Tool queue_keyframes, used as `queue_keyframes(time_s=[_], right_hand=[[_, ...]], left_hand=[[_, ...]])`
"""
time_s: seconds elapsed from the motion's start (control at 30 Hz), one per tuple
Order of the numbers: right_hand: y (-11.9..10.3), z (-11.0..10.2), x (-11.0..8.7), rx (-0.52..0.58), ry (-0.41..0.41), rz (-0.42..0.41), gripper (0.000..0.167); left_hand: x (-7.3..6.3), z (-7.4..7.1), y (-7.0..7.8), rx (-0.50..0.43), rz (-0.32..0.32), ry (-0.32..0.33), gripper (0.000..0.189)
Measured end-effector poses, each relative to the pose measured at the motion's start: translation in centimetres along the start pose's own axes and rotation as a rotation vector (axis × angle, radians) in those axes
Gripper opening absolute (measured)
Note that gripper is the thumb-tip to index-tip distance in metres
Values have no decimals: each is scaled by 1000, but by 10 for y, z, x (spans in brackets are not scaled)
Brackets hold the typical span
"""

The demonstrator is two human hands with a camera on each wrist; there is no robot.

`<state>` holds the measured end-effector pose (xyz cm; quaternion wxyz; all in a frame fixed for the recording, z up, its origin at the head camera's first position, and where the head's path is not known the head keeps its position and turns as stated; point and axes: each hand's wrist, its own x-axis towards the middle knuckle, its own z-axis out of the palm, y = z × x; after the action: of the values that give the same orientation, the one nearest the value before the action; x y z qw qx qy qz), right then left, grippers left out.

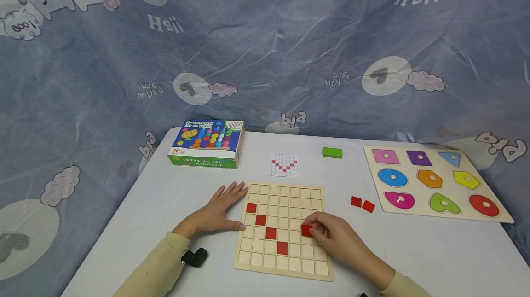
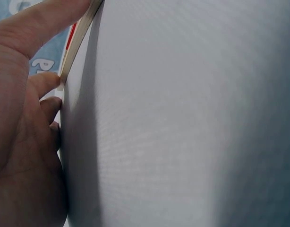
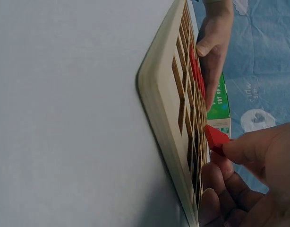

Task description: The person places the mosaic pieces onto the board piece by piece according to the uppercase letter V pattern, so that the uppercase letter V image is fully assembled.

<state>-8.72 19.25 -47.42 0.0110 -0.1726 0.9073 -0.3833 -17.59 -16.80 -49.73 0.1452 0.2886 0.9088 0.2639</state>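
A wooden grid board (image 1: 285, 270) lies flat with several red square tiles set in a diagonal down its left half, one of them a red tile (image 1: 282, 248) low in the middle. My right hand (image 1: 337, 237) pinches another red tile (image 3: 216, 139) between thumb and fingers, over the right part of the grid. In the right wrist view this tile is tilted. My left hand (image 1: 217, 212) lies spread at the board's left edge, its thumb and fingertips touching it. Beyond the board lies a pattern card (image 1: 285, 165) with a red V of squares.
Two loose red tiles (image 1: 356, 201) lie right of the board. A shape puzzle board (image 1: 445, 212) with knobbed pieces covers the right side of the table. A green block (image 1: 332, 153) and a bead-set box (image 1: 203, 161) stand at the back. A patterned cloth hangs behind.
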Motion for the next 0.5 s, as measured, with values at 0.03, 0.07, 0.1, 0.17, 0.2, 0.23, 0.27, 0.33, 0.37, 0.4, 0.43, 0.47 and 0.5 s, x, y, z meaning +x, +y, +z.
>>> queue_keyframes(time_s=[0.03, 0.07, 0.1, 0.17, 0.2, 0.23, 0.27, 0.33, 0.37, 0.4, 0.43, 0.47, 0.5], right_hand=[[0, 1, 0, 0, -3, -2, 22], [-1, 3, 0, 1, -4, -8, 22], [-1, 4, 0, -1, -5, -14, 22], [-2, 6, 0, -8, -4, -23, 22], [-2, 7, 0, -9, -3, -27, 23], [-3, 8, 0, -10, -2, -32, 23], [-4, 9, 0, -9, -2, -34, 23], [-5, 10, 0, -7, -3, -30, 23], [-6, 11, 1, -5, -5, -27, 23], [-7, 12, 1, -6, -8, -25, 22], [-8, 12, 2, -10, -9, -25, 22], [-9, 13, 2, -15, -11, -24, 22], [-10, 14, 2, -23, -13, -24, 21]], left_hand=[[0, 0, 0, 0, 0, -1, 108], [0, 0, 0, 1, 1, -1, 108], [0, 0, 0, 1, 1, -1, 108], [0, 0, 0, 1, 2, 0, 108], [0, 0, 0, 1, 1, -1, 108], [0, 0, 0, 3, 1, -1, 108], [0, 0, 0, 4, 0, -1, 108], [0, 0, 0, 3, -1, -1, 108], [0, 1, 0, 3, -1, -1, 108], [1, 1, -1, 3, -2, -1, 109], [1, 1, -1, 4, -2, 0, 109], [1, 1, -1, 4, -2, 0, 109], [1, 1, -1, 3, 0, 2, 109]])
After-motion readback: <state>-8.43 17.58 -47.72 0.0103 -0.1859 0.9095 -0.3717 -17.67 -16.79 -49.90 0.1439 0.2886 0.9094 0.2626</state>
